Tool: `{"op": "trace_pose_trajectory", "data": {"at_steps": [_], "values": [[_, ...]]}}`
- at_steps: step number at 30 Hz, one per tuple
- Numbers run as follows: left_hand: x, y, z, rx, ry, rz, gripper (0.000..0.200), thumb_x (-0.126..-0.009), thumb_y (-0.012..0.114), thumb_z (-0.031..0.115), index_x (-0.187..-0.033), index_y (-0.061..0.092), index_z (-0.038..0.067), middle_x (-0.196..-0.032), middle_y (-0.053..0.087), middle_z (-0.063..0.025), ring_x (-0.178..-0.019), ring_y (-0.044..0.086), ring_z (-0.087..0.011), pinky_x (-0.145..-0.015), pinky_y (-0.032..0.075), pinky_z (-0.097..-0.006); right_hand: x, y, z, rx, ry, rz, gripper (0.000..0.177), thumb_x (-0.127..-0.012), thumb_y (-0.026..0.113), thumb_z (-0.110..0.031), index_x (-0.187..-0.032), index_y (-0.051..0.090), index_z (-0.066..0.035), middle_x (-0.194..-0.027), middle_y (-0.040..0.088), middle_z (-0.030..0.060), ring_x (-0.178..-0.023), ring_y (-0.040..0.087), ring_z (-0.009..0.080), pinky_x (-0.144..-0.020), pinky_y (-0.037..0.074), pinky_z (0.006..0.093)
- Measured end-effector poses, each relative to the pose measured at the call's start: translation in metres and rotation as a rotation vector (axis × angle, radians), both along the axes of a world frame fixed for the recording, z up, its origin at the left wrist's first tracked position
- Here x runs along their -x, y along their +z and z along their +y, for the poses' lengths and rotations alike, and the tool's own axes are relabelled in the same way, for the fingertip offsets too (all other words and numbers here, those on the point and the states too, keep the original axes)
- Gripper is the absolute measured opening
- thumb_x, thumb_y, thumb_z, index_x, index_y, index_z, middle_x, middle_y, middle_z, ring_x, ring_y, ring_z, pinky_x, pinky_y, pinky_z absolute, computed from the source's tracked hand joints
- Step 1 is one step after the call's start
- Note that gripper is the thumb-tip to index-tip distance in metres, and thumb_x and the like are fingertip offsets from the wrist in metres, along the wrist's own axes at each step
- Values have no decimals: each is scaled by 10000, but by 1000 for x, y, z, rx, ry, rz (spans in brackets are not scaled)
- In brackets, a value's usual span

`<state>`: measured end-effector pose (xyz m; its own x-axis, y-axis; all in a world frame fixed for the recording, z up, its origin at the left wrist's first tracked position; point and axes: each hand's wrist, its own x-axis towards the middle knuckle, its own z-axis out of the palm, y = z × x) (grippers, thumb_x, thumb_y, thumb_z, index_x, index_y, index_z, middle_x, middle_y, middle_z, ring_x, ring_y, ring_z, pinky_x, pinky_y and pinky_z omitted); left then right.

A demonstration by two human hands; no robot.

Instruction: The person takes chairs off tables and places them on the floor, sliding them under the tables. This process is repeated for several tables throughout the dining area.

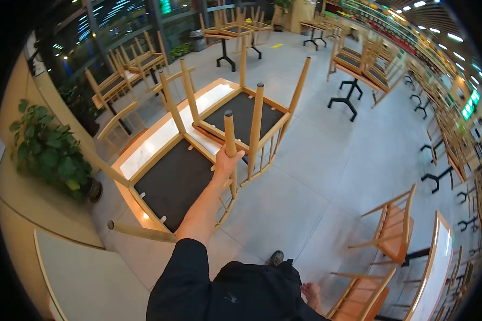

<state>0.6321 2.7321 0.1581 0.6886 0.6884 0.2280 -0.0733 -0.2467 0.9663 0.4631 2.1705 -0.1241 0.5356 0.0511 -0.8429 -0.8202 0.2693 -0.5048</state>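
My left hand [227, 162] is wrapped round a wooden leg of an upturned chair [171, 182]. This chair lies seat-down on a white-topped table [144, 150], its dark seat underside facing up and its legs in the air. Right behind it, a second upturned chair [243, 115] rests on the same table, with its legs up too. My right hand [310, 293] hangs low beside my body, near an upright chair with an orange seat [361, 299]. Its fingers look loosely bent with nothing in them, and part of the hand is hidden by my dark clothing.
Another orange-seated chair [395, 230] stands at a white table [434, 267] on the right. A leafy plant [51, 150] and a pale panel [91, 273] are on the left. Further off, a table with stacked chairs [367, 69] stands on the grey floor [316, 160].
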Motion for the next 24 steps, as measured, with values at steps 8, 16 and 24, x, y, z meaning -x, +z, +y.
{"op": "trace_pose_trajectory", "data": {"at_steps": [8,16,24], "values": [[-2,13,-21,-6,297,52,174,-681,667,151,-672,545,28,-603,528,-15,-570,489,-105,-552,413,-271,-161,9,-38,60,159,-37,145,-712,405,36,-855,431,31,-698,499,138,-552,530,249,-473,491,365],[34,43,-18,-65,378,-112,92,-675,624,27,-656,534,22,-598,541,-44,-545,525,-111,-537,441,-257,-229,9,8,155,385,-102,243,-723,469,-44,-954,464,31,-762,541,138,-624,567,255,-547,515,366],[113,86,-17,47,43,-458,122,-776,479,-41,-700,430,41,-604,477,-73,-553,431,-159,-585,385,-336,-283,17,133,36,586,-198,301,-729,531,-48,-1010,462,34,-822,564,155,-697,586,269,-596,523,376]]}}
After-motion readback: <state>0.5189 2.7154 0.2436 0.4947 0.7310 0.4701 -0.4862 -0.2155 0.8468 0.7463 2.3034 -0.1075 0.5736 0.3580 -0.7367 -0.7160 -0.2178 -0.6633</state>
